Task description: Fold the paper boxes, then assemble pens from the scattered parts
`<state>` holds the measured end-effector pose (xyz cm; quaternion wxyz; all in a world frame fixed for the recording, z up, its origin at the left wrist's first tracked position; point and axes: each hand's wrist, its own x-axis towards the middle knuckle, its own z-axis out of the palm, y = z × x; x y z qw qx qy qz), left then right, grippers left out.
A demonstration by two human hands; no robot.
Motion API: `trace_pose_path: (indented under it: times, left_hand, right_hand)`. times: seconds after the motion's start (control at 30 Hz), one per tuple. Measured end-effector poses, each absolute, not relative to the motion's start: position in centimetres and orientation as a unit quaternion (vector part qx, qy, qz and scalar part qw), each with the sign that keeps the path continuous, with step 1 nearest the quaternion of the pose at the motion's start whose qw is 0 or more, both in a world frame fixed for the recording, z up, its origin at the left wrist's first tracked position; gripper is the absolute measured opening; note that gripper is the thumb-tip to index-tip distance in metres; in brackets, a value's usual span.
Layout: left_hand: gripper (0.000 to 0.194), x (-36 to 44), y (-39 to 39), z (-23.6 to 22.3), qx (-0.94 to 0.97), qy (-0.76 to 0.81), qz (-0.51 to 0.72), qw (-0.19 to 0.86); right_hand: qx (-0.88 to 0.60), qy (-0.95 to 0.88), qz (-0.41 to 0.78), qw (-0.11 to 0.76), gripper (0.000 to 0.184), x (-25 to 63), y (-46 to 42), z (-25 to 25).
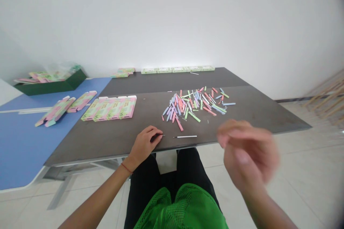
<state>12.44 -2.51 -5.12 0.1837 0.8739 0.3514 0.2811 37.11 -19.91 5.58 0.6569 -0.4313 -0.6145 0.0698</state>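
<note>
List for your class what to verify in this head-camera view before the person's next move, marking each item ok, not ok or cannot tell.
1. Left hand on the dark tabletop: ok, resting at its near edge.
2. Item in the left fingers: cannot tell, only a thin dark tip shows.
3. Right hand steady: not ok, raised off the table and blurred.
4. White stick within reach: ok, lying between the hands.
5. Pile of pastel sticks apart from the flat printed cartons: ok.

Dark green tray on blue table
</note>
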Motion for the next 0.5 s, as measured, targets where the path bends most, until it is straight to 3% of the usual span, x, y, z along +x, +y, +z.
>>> trace_pose_path:
  times: [0.07,0.2,0.33,0.5]
  left_hand:
    - [0.017,12.5,-2.7,-4.8,0.868,0.355,0.289,0.192]
    - [0.028,12.0,-3.2,-3.9,0.853,0.383,0.316,0.162]
    - [0.028,11.2,-3.2,-3.4,0.845,0.464,0.248,0.1]
    - [0.03,10.9,-2.6,-3.4,0.844,0.492,0.19,0.1]
  right_hand:
    - [-0.48,-0.64,0.132,0.586,0.016,38.8,-16.2,3.8]
    - [-0.6,-0.655,0.209,0.409,0.025,41.7,-11.8,-1.0]
    - [-0.628,-0.622,0.267,0.386,0.031,42.6,-11.1,-4.0]
    - [-0.634,-0.609,0.277,0.388,0.033,42.6,-10.8,-4.4]
